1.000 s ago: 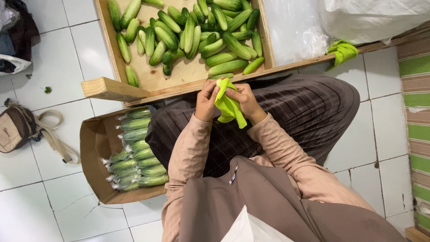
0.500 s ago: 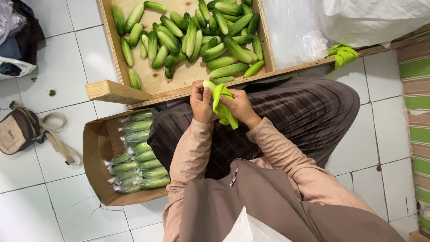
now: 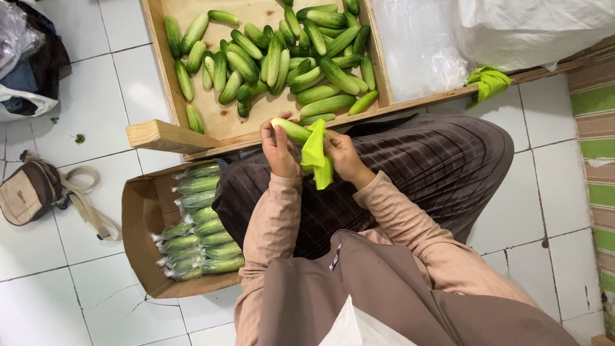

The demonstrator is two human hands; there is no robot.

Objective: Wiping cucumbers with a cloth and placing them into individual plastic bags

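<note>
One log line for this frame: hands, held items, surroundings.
left hand: holds cucumber | right hand: holds yellow-green cloth against it | wooden tray: loose cucumbers | cardboard box: bagged cucumbers

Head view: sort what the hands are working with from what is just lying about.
In hand:
left hand
right hand
cucumber
green cloth
wooden tray of cucumbers
box of bagged cucumbers

Lying about:
tan bag
spare green cloth

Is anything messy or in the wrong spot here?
A little. One green leaf scrap lies loose on the white floor tiles, far from the wooden tray. A crumpled green cloth sits alone on the tray's edge. The cucumbers look fine.
</note>
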